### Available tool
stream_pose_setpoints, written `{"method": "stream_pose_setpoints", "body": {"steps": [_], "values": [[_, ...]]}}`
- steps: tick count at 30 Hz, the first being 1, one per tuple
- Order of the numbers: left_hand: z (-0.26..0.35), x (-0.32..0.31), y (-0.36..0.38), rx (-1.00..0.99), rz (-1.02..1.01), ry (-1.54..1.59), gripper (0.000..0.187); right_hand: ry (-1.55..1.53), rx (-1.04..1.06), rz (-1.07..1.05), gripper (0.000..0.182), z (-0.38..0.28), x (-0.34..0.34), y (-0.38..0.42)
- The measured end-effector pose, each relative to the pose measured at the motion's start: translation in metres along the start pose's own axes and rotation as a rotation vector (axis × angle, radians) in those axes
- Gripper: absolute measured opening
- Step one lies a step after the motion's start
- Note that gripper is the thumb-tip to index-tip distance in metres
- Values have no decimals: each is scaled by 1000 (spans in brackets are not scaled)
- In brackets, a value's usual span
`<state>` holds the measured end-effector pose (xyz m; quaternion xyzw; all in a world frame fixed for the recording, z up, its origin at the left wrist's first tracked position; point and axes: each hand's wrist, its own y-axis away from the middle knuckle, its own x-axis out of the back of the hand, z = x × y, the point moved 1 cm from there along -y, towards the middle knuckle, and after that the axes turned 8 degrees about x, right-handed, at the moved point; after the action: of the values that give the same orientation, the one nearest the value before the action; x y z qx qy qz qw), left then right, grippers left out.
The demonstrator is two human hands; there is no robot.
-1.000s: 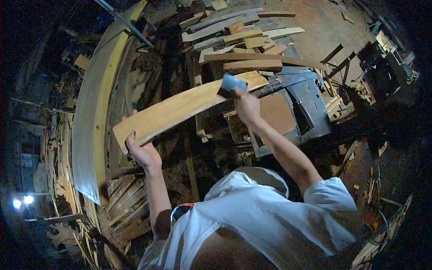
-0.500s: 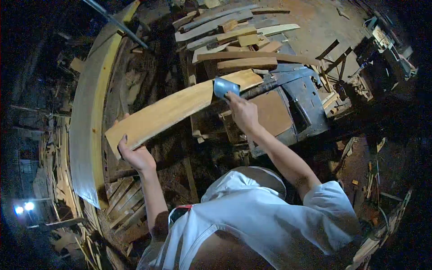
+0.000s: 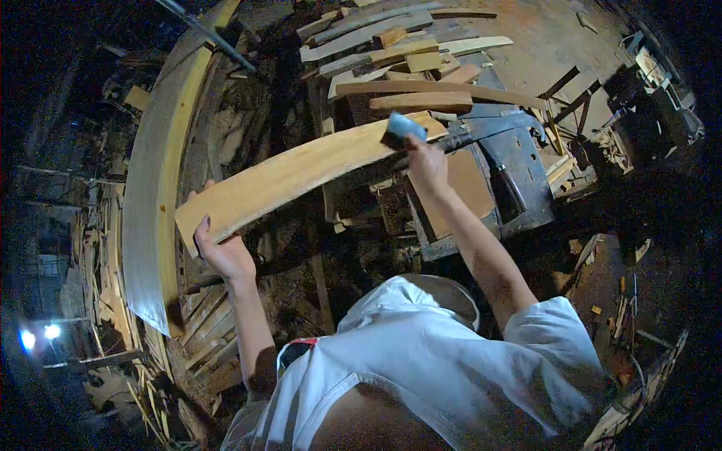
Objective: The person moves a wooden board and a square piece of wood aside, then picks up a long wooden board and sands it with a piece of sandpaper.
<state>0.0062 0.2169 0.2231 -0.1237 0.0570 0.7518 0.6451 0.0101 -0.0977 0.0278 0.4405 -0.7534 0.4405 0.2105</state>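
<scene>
A long, slightly curved wooden board (image 3: 301, 161) slants across the view, its far end higher at the right. My left hand (image 3: 222, 252) grips its near left end, thumb on the top face and fingers reaching round the far edge. Close to the board's far end, my right hand (image 3: 429, 165) is closed on a blue sheet of sandpaper (image 3: 407, 128), curved and a little blurred, pressed against the top face. Just beyond that hand lies a dark-handled tool (image 3: 455, 141), partly hidden by the hand and the board.
Behind the board lie several wood pieces (image 3: 421, 101) in a stack. At the right is a metal-topped stand (image 3: 519, 180) with a brown panel (image 3: 455, 195) and a dark-handled tool (image 3: 511, 188). A long thick plank (image 3: 154, 188) runs along the left. Wood scraps litter the floor.
My right hand has slid the sandpaper rightward along the board, towards its far end. My left hand keeps its grip on the near end. The whole view has shifted slightly.
</scene>
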Motion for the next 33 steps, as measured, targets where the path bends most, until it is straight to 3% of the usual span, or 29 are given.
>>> {"method": "stream_pose_setpoints", "body": {"steps": [4,8,10,12,13,15,16,19,22,25,26,27,30,33], "values": [[5,-2,-3,-10,-71,10,51,90,-62,116,23,42,-22,-10],[7,-18,1,-82,-142,-17,53,65,-39,-24,20,46,-12,-18],[-1,-36,-1,-232,-154,30,54,80,-41,-84,20,58,-21,-19],[-8,-47,-7,-229,-94,118,54,106,203,186,26,89,-49,-22],[-12,-52,-10,-231,-39,215,55,106,192,195,26,94,-52,-23],[-19,-51,-22,-236,-28,232,55,79,46,-56,18,102,-64,-24],[-19,-52,-26,-245,-8,232,54,112,38,46,23,102,-73,-21],[-17,-63,-28,-258,31,234,50,-109,-5,119,31,39,-23,-13],[-11,-71,-32,-240,91,249,45,-223,99,88,41,-16,5,-2],[-10,-76,-32,-200,134,259,43,-247,220,128,47,5,6,3],[-8,-75,-30,-196,129,254,43,-312,214,150,47,32,-14,5],[-7,-77,-28,-205,148,247,43,-273,-93,-41,41,35,-3,-7],[-6,-81,-22,-268,207,205,43,-152,-112,31,37,65,-25,-16],[-10,-78,-27,-294,153,286,44,-179,-126,-94,37,51,-15,-11]]}}
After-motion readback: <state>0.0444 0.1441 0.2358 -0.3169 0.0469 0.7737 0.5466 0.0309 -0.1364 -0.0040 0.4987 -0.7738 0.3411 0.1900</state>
